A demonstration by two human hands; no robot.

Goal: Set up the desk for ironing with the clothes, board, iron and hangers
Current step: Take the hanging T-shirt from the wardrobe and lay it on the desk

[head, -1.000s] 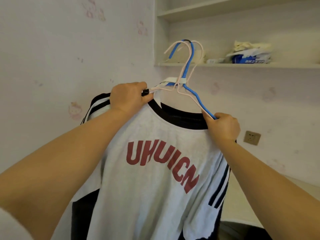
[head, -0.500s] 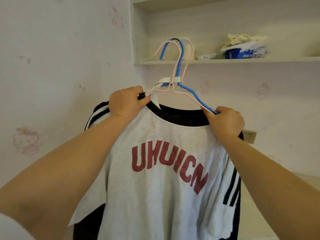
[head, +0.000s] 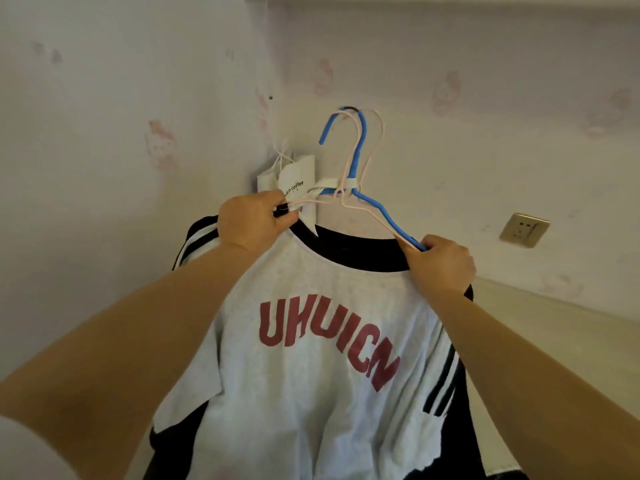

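Your left hand (head: 254, 221) and right hand (head: 441, 265) each clamp a shoulder of the shirt (head: 311, 358) with the hangers (head: 356, 168), held up above the surface (head: 554, 327). Loosen either grip and the bundled hangers could slide out or snag the collar.

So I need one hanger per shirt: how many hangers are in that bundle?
3 at least: a blue hanger, and two pink hangers hooked alongside it, all above the T-shirt's collar. More may be hidden.
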